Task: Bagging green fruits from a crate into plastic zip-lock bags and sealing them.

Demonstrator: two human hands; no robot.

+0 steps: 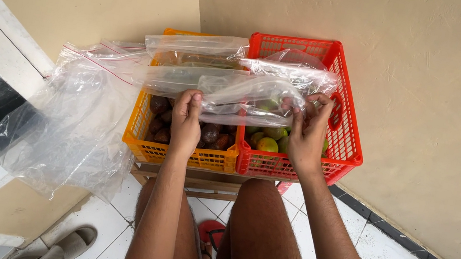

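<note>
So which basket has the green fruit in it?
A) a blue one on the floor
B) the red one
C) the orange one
B: the green fruit lies in the red basket, on the right, while the orange basket beside it holds dark brownish fruit.

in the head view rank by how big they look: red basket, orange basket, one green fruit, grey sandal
1. red basket and orange basket: look alike, bags hide parts
2. grey sandal, nearer the camera
3. green fruit
</note>
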